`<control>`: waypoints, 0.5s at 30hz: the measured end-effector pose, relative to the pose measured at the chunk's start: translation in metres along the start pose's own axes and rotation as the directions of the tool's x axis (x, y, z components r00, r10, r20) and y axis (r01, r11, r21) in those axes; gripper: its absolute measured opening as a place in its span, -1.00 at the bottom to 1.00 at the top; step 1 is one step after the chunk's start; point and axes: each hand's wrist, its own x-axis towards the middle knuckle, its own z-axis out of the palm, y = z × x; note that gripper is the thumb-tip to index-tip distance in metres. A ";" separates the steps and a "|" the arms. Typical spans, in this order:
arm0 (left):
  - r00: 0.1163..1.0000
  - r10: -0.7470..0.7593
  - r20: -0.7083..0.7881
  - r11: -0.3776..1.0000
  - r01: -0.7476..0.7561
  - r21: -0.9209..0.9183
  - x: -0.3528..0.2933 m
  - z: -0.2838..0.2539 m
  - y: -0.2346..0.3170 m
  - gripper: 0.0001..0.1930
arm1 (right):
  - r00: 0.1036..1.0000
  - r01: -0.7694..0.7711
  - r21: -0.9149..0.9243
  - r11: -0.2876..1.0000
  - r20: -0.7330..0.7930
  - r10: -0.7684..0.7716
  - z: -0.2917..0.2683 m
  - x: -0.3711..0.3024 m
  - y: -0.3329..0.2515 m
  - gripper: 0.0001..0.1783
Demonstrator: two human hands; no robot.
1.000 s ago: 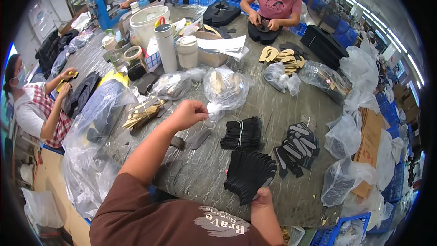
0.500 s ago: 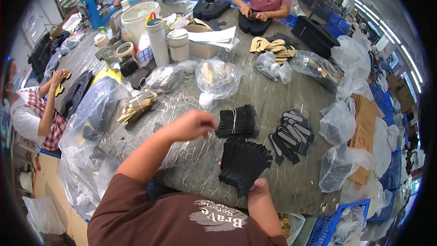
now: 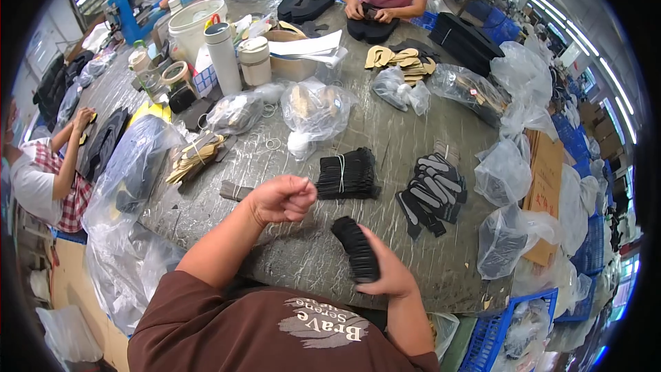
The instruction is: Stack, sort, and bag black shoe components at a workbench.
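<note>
My right hand (image 3: 391, 265) grips a stack of thin black pieces (image 3: 356, 251) near the table's front edge, squeezed together with their edges showing. My left hand (image 3: 284, 200) is closed in the air to the left of that stack; whatever its fingers may pinch is too small to make out. Just beyond both hands lies another black stack (image 3: 346, 174), tied round with a pale band. To its right a loose spread of black and grey strips (image 3: 432, 193) rests on the table.
Clear plastic bags (image 3: 317, 110) of parts lie further back. A bundle of tan pieces (image 3: 196, 157) sits at the left. A tall white bottle (image 3: 222, 58) and a white bucket (image 3: 196, 21) stand behind. Co-workers sit at the far side and left. A blue crate (image 3: 506, 334) is at the lower right.
My right hand has turned the fanned black pieces into a compact, edge-on stack. The left hand has moved a little toward me and left, its fingers closed. The view has shifted slightly.
</note>
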 end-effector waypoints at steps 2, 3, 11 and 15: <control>1.000 0.020 0.001 0.997 -0.020 0.073 0.010 0.050 0.013 -0.52 | 0.994 -0.056 -0.496 0.866 -0.112 0.000 0.007 0.007 0.011 0.17; 0.989 0.108 0.101 0.834 -0.145 0.533 0.009 0.075 0.013 -0.50 | 0.985 -0.100 -0.620 0.779 -0.170 -0.009 0.011 0.011 0.011 0.19; 0.999 0.038 -0.031 -0.135 0.036 0.990 -0.001 0.085 -0.003 -0.59 | 0.975 0.001 0.497 0.868 -0.193 0.109 0.005 0.005 0.028 0.02; 0.871 0.357 -0.336 0.701 -0.012 0.713 0.015 0.040 -0.038 -0.86 | 0.999 0.021 0.672 0.740 -0.040 0.008 0.024 0.001 0.019 0.09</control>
